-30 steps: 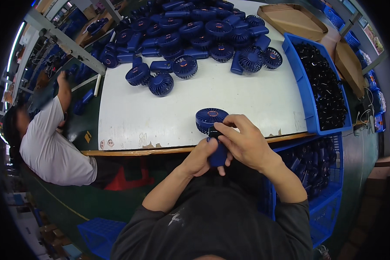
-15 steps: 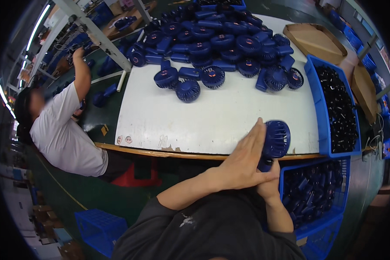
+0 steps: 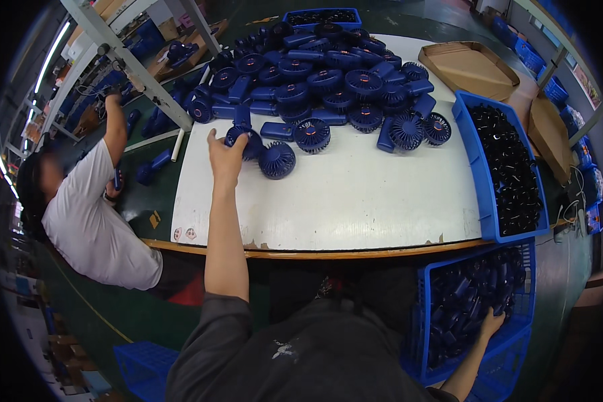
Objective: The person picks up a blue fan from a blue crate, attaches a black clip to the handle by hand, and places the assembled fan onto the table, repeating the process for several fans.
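Observation:
My left hand reaches over the table to a dark blue handheld fan at the near left edge of the pile. Its thumb and fingers are apart around the fan's round head, with the thumb overlapping it. Another fan lies just to the right. Down at the lower right, my right hand is inside a blue crate full of similar fans. Its fingers are curled on a handheld fan there, partly hidden among the others.
A large heap of fans covers the far part of the white table. At the table's right stands a blue bin of small black parts, beside open cardboard trays. A co-worker in a white shirt sits at the left.
My hands have parted from the fan they held together in front of me. The left went forward to the pile; the right went down into the crate. The view has shifted slightly.

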Tool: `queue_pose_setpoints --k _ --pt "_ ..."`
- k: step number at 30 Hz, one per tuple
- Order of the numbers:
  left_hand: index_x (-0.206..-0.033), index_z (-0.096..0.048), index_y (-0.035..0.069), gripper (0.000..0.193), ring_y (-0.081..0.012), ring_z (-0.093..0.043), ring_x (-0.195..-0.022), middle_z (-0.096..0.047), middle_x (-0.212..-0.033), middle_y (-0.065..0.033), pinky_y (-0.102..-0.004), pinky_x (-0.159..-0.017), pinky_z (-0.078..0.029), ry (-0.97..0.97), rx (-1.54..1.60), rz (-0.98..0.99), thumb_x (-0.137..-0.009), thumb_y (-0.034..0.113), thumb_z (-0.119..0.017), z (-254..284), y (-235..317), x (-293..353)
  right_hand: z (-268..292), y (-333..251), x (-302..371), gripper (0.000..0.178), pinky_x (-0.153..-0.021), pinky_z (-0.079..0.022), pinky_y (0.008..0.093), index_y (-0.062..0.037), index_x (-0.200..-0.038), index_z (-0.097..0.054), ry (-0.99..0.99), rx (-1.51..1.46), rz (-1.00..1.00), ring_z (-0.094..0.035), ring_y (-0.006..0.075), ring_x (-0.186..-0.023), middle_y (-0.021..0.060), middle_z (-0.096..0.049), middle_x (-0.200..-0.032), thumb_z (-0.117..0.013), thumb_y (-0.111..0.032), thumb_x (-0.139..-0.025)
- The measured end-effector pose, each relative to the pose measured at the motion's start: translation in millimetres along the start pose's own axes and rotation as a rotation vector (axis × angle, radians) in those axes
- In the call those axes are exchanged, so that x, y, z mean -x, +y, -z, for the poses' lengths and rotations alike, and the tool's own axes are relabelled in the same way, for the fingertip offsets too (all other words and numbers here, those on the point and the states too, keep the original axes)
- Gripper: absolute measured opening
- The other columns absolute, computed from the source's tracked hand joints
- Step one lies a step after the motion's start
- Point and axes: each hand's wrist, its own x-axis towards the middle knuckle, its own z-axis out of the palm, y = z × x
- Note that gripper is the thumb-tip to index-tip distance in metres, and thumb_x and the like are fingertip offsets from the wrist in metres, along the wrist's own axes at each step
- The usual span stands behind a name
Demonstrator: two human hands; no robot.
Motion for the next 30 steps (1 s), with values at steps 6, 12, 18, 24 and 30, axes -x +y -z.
queue_pose_setpoints --k 6,12,18,24,30 --pt "-0.148 -0.031 -0.006 0.074 -0.0219 -0.062 -0.106 -0.053 -0.128 -0.0206 -0.0318 -0.087 -0.056 -0.06 0.455 -0.152 -0.085 0.001 -0.071 44.1 75.3 101.4 42.4 -118.0 21.5 0.049 -0.102 -0.046 0.0372 0.0081 -0.133 -0.054 -0.42 -0.358 0.137 -0.061 0.0321 -0.117 0.0236 -0.062 -0.127 -0.066 -0.018 -0.094" --pt "-0.143 -0.042 -0.003 0.069 -0.0211 -0.062 -0.111 -0.062 -0.124 -0.0166 -0.032 -0.096 -0.051 -0.594 0.667 -0.028 -0.083 0.005 -0.075 12.1 104.0 176.4 112.4 -395.6 135.3 0.06 -0.101 -0.048 0.0393 0.0002 -0.138 -0.052 -0.54 -0.89 0.76 -0.056 0.028 -0.123 0.0171 -0.055 -0.135 -0.073 -0.012 -0.084" --pt "-0.133 -0.053 -0.005 0.052 -0.019 -0.065 -0.106 -0.066 -0.118 -0.0148 -0.0316 -0.094 -0.053 -0.748 0.709 0.136 -0.088 0.009 -0.074 -19.8 101.0 222.9 92.8 -441.7 214.8 0.055 -0.086 -0.052 0.0324 0.002 -0.131 -0.056 -1.568 -0.843 0.661 -0.061 0.0129 -0.099 0.0102 -0.068 -0.105 -0.077 -0.027 -0.089" --pt "-0.14 -0.047 -0.001 0.07 -0.0324 -0.06 -0.116 -0.058 -0.129 -0.0267 -0.0476 -0.104 -0.046 -1.339 1.34 0.936 -0.099 0.056 -0.048 -73.3 50.9 238.0 118.7 -469.2 207.3 0.039 -0.066 -0.052 0.0497 0.0028 -0.097 -0.053 -1.088 -0.703 1.219 -0.065 0.0447 -0.074 0.0242 -0.064 -0.079 -0.067 -0.033 -0.092" --pt "-0.14 -0.048 0.0 0.067 -0.0368 -0.043 -0.14 -0.043 -0.15 -0.0243 -0.0528 -0.116 -0.034 -1.339 1.159 0.554 -0.087 0.028 -0.075 -62.7 92.3 261.2 135.9 -510.8 70.0 0.027 -0.083 -0.053 0.0412 0.0006 -0.102 -0.069 -1.139 -0.121 1.282 -0.068 0.0342 -0.089 0.0196 -0.07 -0.096 -0.057 -0.023 -0.096"
